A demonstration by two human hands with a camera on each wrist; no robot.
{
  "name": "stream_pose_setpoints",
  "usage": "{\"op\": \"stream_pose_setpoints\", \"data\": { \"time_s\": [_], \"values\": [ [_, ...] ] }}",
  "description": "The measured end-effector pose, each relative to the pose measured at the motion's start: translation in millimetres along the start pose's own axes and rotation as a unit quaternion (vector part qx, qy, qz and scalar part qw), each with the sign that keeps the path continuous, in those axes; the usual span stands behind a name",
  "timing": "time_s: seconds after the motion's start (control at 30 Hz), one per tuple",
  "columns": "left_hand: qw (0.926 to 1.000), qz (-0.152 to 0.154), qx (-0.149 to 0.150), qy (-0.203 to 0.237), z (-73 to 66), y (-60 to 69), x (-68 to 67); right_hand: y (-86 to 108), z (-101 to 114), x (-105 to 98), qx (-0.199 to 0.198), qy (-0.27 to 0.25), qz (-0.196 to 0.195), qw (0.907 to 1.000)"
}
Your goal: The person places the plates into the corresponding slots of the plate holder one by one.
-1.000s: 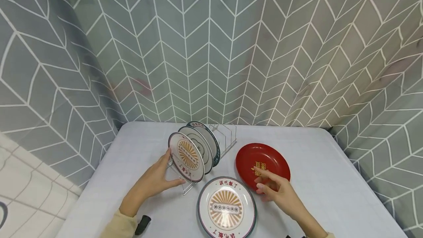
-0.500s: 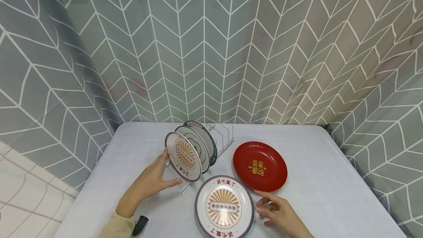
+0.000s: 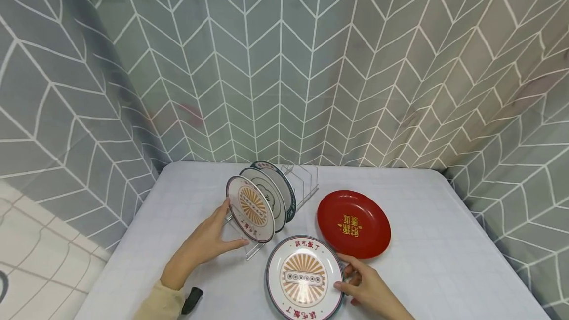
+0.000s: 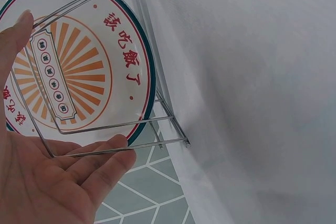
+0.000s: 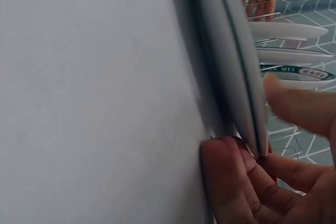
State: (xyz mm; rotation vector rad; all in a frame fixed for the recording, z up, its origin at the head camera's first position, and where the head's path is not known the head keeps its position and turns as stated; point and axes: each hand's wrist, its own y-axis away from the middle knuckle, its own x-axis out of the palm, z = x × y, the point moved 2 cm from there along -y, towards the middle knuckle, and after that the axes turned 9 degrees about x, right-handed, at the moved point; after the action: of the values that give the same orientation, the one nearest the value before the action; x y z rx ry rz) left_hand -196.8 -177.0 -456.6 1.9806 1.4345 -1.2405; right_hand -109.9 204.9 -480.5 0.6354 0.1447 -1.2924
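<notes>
Three plates stand tilted in a wire dish rack [image 3: 313,189]. The front plate [image 3: 251,209] has an orange sunburst and red characters. My left hand [image 3: 204,241] holds the near end of the rack, thumb and fingers on opposite sides; its fingers [image 4: 113,153] lie against the wire in the left wrist view. Flat on the table, a matching sunburst plate [image 3: 304,256] tops a small stack. My right hand [image 3: 366,283] grips this plate's right rim, thumb over the face. In the right wrist view, fingers reach under the plate edge [image 5: 247,87].
A red plate [image 3: 355,236] with gold characters lies behind the right hand. Near the left sleeve is a small black object [image 3: 192,300]. White cloth [image 3: 444,241] covers the table, and a grey patterned curtain [image 3: 284,63] surrounds its back and sides.
My right hand has moved from over the red plate, down and left to the sunburst plate's rim, and now grips it. The left hand keeps its place at the rack.
</notes>
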Motion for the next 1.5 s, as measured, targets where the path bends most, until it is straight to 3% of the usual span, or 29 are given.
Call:
{"op": "stream_pose_setpoints", "data": {
  "time_s": [0.33,0.7,0.9,1.13,1.2,1.33,1.5],
  "values": [
    [1.0000,-0.002,-0.002,0.001,0.6,0.2,-0.9,-2.7,1,1,0.001,0.024,-0.009,0.9997],
    [1.0000,-0.001,0.007,-0.003,-2.0,0.1,-2.6,11.2,-3,-17,0.010,-0.068,0.001,0.9976],
    [1.0000,0.004,0.003,-0.003,-0.6,-0.1,-2.1,11.6,-6,-21,0.069,-0.161,0.052,0.9832],
    [1.0000,0.005,0.000,0.004,-0.2,1.9,-0.1,17.1,-9,-16,0.062,-0.199,0.129,0.9695],
    [1.0000,0.005,-0.001,0.003,-0.9,2.3,-0.5,22.4,-2,-21,0.060,-0.198,0.124,0.9705],
    [1.0000,-0.002,-0.003,0.000,-1.0,2.6,-1.7,28.5,18,-40,0.041,-0.184,0.077,0.9790],
    [1.0000,0.001,0.000,-0.002,0.4,1.4,-1.2,30.3,31,-65,-0.043,-0.170,0.024,0.9842]
  ]
}}
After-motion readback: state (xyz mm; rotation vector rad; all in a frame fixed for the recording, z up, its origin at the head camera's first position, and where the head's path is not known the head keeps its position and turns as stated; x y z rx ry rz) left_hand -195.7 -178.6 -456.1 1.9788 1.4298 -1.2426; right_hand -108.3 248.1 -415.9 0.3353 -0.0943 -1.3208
